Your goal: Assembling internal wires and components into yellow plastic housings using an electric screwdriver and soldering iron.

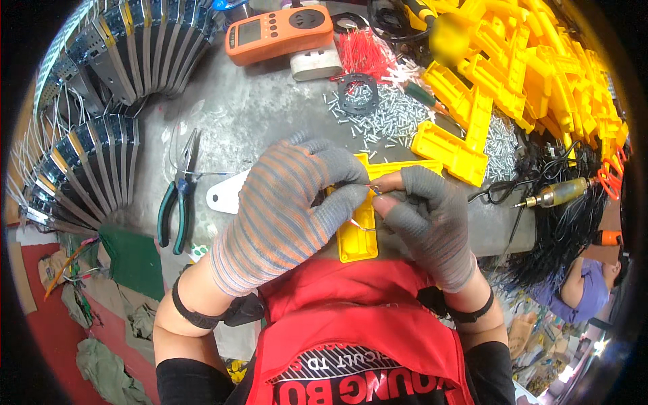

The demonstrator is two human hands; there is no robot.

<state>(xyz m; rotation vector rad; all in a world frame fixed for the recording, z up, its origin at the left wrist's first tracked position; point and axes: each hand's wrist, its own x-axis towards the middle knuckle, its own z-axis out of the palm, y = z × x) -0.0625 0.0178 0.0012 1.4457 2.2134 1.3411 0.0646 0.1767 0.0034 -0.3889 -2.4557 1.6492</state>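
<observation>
My left hand (287, 196), in a striped knit glove, is closed with thumb and forefinger pinched on a thin wire. My right hand (432, 216), gloved with bare fingertips, meets it there and pinches the same spot. The fingers hide most of the wire; a bit of red shows between them, and a pale loop of wire (362, 227) hangs below. Beneath the hands lies a yellow plastic housing (358, 244) shaped like a T. Beside my left hand is a white flat piece (227, 193) with a hole.
Green-handled pliers (178, 199) lie at left, near racks of dark strips with wires (88, 162). Screws (388, 118), red wires (364, 54) and an orange meter (280, 34) sit at the back. Yellow housings (533, 61) pile up at right, above an electric screwdriver (560, 194) and black cables (553, 236).
</observation>
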